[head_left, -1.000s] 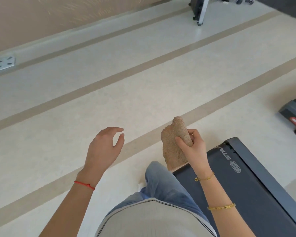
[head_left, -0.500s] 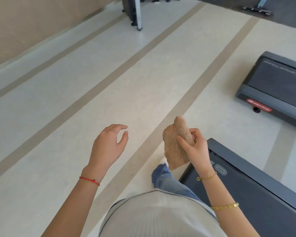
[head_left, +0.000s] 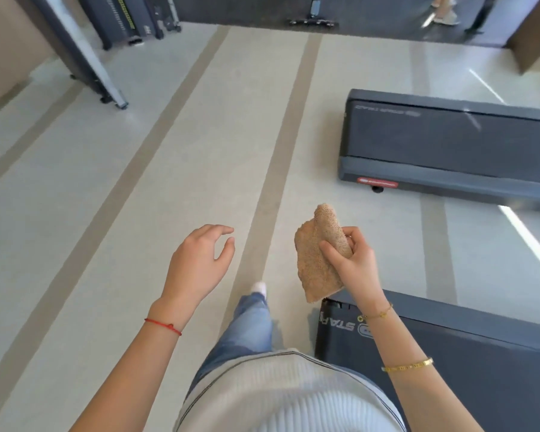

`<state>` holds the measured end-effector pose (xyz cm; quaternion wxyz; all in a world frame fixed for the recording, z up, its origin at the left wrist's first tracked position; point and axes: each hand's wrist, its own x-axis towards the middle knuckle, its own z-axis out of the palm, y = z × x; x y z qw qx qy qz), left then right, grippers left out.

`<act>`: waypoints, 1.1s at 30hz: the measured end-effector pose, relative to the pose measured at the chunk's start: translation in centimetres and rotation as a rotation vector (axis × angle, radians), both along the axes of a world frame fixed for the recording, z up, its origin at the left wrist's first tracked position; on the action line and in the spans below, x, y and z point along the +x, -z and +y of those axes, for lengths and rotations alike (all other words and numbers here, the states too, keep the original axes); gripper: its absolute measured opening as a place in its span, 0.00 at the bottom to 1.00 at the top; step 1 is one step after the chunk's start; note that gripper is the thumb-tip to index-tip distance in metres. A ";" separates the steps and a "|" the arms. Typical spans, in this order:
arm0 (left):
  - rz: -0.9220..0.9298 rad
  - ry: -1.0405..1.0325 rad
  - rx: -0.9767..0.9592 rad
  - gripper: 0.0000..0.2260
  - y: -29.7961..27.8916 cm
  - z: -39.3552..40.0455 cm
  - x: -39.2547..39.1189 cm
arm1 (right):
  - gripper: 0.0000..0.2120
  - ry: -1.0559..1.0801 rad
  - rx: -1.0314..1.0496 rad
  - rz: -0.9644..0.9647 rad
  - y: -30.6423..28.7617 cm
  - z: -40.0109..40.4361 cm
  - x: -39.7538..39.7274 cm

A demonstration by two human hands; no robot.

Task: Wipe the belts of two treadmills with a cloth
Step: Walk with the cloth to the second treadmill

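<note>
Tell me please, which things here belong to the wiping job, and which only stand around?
For the job:
- tan fuzzy cloth, held in right hand
- dark grey near treadmill
- dark grey far treadmill

Only around:
- black gym machine frame
- black floor stand

I am seeing both dark grey treadmill decks, far (head_left: 449,141) and near (head_left: 480,369), running off the frame's right edge; lettering on the far deck is blurring beyond reading.
</note>
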<state>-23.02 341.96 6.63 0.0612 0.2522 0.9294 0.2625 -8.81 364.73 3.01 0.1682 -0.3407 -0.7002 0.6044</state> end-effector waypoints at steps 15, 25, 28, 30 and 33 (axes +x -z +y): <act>-0.029 0.406 -0.040 0.10 1.4 27.2 -22.5 | 0.10 0.395 0.003 -0.096 2.1 20.5 -15.0; -0.047 0.581 -0.060 0.10 1.3 44.3 -30.5 | 0.10 0.543 0.041 -0.112 1.6 33.0 -21.0; -0.061 0.605 -0.058 0.10 1.6 49.5 -31.5 | 0.10 0.575 0.038 -0.116 1.9 37.7 -22.1; -0.064 0.605 -0.056 0.10 1.8 53.1 -32.0 | 0.10 0.578 0.040 -0.120 2.1 41.4 -22.6; -0.073 0.581 -0.041 0.10 2.0 59.1 -32.2 | 0.09 0.552 0.051 -0.124 2.4 47.9 -23.0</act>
